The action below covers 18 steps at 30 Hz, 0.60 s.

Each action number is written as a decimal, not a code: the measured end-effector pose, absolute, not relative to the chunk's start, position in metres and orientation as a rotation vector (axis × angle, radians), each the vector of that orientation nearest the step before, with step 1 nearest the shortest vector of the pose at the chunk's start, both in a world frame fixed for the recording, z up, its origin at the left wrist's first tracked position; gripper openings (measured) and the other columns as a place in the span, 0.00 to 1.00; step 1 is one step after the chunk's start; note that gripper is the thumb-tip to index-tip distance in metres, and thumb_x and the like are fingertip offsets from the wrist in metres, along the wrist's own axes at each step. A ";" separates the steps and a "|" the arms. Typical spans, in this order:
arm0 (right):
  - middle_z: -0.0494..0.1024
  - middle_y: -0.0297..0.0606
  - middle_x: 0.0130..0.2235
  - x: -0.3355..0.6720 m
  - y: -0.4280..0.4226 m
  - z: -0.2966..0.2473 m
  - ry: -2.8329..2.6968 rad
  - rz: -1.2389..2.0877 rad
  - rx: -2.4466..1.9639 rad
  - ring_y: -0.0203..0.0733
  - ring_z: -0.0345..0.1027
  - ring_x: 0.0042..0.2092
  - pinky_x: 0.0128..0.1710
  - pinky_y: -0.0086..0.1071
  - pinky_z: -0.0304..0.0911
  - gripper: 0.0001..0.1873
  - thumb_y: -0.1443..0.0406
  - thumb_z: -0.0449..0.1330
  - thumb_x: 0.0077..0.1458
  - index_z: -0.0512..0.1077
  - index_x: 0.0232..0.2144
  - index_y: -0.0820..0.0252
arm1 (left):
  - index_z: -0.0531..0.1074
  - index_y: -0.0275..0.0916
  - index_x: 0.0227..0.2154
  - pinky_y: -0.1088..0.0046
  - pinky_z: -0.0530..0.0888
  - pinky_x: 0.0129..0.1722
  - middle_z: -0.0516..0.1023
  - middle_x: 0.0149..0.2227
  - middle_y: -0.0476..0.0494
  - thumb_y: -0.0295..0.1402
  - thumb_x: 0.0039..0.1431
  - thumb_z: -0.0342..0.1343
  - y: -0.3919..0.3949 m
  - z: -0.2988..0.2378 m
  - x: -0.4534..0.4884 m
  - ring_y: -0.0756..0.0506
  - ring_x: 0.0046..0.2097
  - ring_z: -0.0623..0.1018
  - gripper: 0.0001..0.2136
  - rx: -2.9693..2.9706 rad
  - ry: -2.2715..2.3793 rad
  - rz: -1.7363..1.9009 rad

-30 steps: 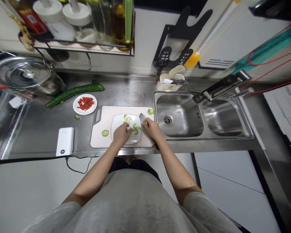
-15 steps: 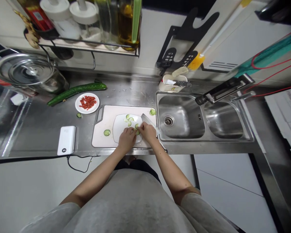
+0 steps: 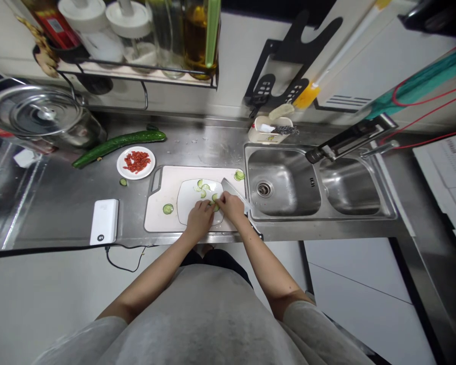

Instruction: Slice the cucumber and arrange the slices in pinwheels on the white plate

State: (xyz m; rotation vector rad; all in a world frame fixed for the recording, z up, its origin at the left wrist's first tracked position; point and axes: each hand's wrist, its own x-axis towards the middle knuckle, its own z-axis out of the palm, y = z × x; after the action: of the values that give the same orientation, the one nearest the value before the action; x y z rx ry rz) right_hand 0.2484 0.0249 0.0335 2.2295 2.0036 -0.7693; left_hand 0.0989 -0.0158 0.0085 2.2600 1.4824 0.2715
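Observation:
A white plate (image 3: 188,208) sits on a pale cutting board (image 3: 163,190) at the front of the steel counter. Thin cucumber slices (image 3: 202,188) lie in a fan on the plate. My left hand (image 3: 199,220) rests on the plate's near edge, fingers curled at a slice. My right hand (image 3: 232,208) comes in from the right and pinches the same cluster of slices (image 3: 215,199), so the fingertips of both hands meet there. A knife (image 3: 232,188) lies on the board beside the plate, partly under my right hand, with its handle pointing to the counter's front edge.
Loose slices lie on the board (image 3: 167,208) and at its far right corner (image 3: 238,175). A whole cucumber (image 3: 117,143), a small plate of red pieces (image 3: 136,162), a white power bank (image 3: 104,220) and a lidded pot (image 3: 41,114) stand left. A double sink (image 3: 285,185) lies right.
My right hand has moved left from the knife's blade onto the plate, and my left hand has slid toward it. The knife now lies angled beside the plate. Little has moved in the last half second.

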 end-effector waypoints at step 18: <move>0.68 0.30 0.22 0.278 -0.002 0.057 2.116 -0.992 2.592 0.36 0.63 0.26 0.29 0.26 0.53 0.14 0.56 0.50 0.60 0.71 0.34 0.58 | 0.75 0.37 0.39 0.72 0.72 0.36 0.78 0.33 0.44 0.40 0.52 0.56 -0.033 0.051 0.053 0.48 0.35 0.76 0.15 0.962 1.514 0.805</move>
State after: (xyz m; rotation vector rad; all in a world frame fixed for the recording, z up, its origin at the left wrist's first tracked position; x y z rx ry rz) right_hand 0.2783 -0.0019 0.0572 2.5924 2.1158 -0.9925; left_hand 0.0528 -0.0325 0.0513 0.9621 1.5143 0.8049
